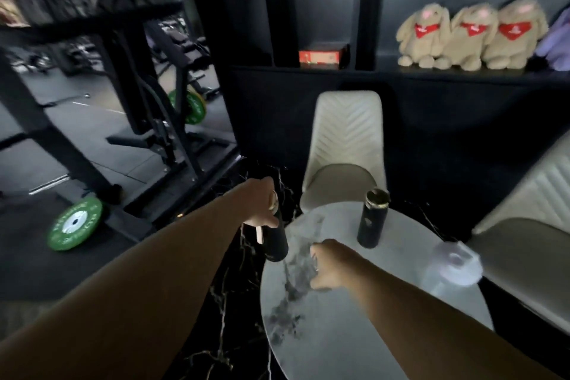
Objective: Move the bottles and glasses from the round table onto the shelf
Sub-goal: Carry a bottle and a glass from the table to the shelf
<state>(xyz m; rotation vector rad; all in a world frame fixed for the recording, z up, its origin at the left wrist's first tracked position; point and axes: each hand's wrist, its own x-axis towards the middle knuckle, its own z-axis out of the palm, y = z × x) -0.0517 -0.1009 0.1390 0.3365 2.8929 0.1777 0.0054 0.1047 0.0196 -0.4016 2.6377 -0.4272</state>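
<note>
My left hand [262,210] grips the top of a black bottle [276,244] with a gold rim, held just off the left edge of the round marble table [339,336]. My right hand [327,268] is curled around a clear glass [303,237], which is blurred and hard to make out, over the table's left part. A second black bottle [372,220] stands upright at the table's far side. A clear bottle with a pale lid [453,265] stands at the right edge. The dark shelf [401,71] runs along the wall behind.
Three plush rabbits [472,37] and a red box [322,57] sit on the shelf. Two cream chairs [347,145] [530,210] stand between the table and the shelf. Gym racks and green weight plates [75,222] fill the left.
</note>
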